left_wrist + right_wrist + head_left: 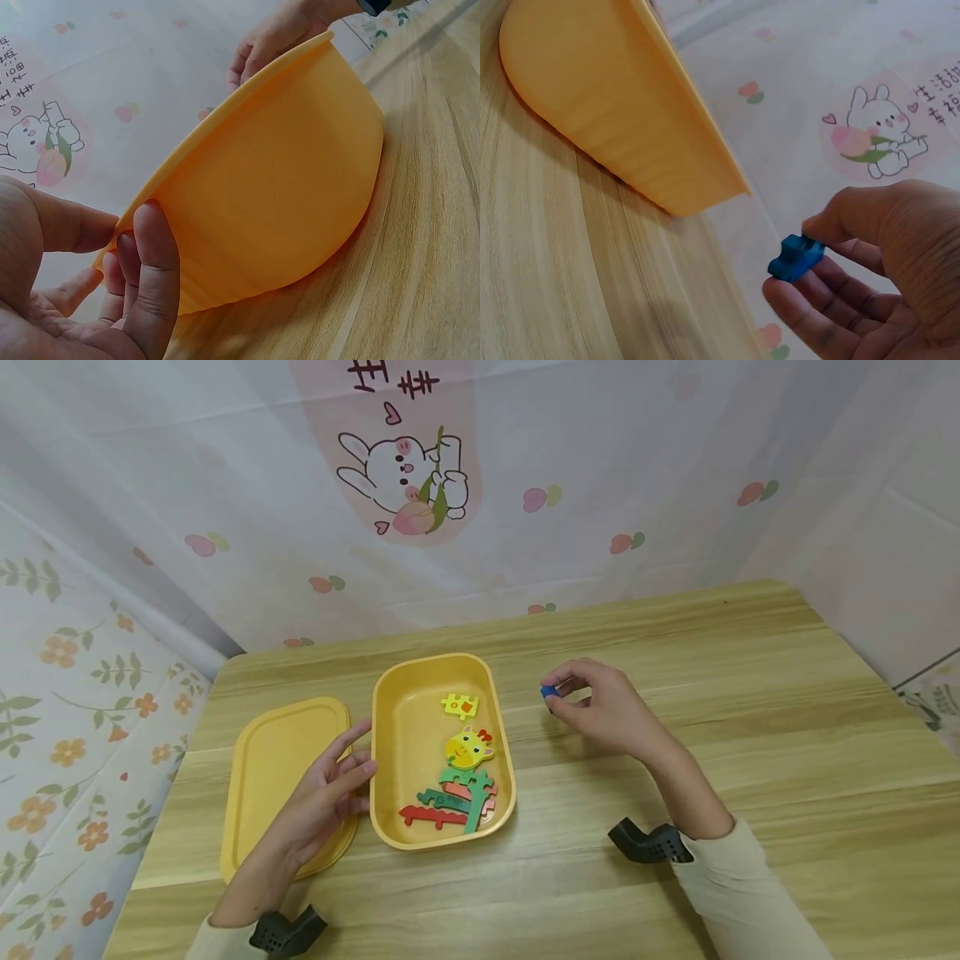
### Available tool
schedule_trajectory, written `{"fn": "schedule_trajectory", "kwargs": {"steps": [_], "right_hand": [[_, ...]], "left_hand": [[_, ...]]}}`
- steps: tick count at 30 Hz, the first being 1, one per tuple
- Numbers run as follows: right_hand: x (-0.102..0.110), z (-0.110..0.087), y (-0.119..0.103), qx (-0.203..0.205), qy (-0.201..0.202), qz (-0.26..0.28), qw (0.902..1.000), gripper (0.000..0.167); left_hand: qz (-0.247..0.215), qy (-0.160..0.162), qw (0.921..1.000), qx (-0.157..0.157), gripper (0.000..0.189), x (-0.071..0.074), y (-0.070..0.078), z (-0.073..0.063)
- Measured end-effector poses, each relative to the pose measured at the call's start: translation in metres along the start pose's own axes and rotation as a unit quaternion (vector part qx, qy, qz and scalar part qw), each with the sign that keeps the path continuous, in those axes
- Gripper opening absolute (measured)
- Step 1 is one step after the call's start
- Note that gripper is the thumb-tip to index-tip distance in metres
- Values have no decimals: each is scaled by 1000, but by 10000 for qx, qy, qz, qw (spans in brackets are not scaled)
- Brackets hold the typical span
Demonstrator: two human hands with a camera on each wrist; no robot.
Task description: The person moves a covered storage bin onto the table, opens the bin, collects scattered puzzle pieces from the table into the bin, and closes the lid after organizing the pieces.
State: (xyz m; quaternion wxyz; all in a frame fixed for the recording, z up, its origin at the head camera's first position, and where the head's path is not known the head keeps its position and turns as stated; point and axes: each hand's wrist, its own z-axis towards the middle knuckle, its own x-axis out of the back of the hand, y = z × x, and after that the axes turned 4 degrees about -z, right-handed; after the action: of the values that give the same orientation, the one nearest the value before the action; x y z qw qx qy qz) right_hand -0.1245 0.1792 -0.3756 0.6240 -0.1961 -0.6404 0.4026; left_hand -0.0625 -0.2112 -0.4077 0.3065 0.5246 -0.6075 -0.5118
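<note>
In the head view my left hand [318, 802] is at the left side of a yellow box [401, 752]. Its thumb and fingertips touch the rim and outer wall, with no finger visible inside. To the right of the box, my right hand [603, 706] pinches a small blue puzzle piece [799, 256] between thumb and fingers, raised off the table. Inside the box lie a yellow jigsaw piece [461, 705], a giraffe-head piece [468, 749], and several green and red pieces, including a red strip [432, 816]. The green and red ones partly overlap.
A yellow lid [277, 760] lies flat left of the box, partly beneath my left hand. The wooden table [697, 660] extends to the right. A printed curtain [570, 435] hangs behind it, and another flowered cloth [67, 793] hangs on the left.
</note>
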Motion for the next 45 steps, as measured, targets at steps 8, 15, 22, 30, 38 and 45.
{"fn": "schedule_trajectory", "kwargs": {"steps": [8, 15, 22, 30, 38, 45], "right_hand": [[-5, 3, -3, -96, -12, 401, 9991, 20], [-9, 3, -4, -133, -18, 549, 9984, 20], [-14, 4, -6, -187, -114, 684, 9974, 21], [-21, 4, -8, -139, -211, 799, 9965, 22], [-26, 4, -11, -98, -385, 1038, 9938, 25], [-29, 3, -15, -149, -438, 1094, 9929, 25]], "left_hand": [[11, -28, 10000, -29, 68, 0, 0, 1], [50, 24, 10000, 18, 68, 0, 0, 1], [82, 36, 10000, 22, 68, 0, 0, 0], [74, 29, 10000, 27, 68, 1, -1, 0], [82, 47, 9999, 49, 68, 0, -1, 0], [72, 25, 10000, 56, 68, 0, 0, 0]]}}
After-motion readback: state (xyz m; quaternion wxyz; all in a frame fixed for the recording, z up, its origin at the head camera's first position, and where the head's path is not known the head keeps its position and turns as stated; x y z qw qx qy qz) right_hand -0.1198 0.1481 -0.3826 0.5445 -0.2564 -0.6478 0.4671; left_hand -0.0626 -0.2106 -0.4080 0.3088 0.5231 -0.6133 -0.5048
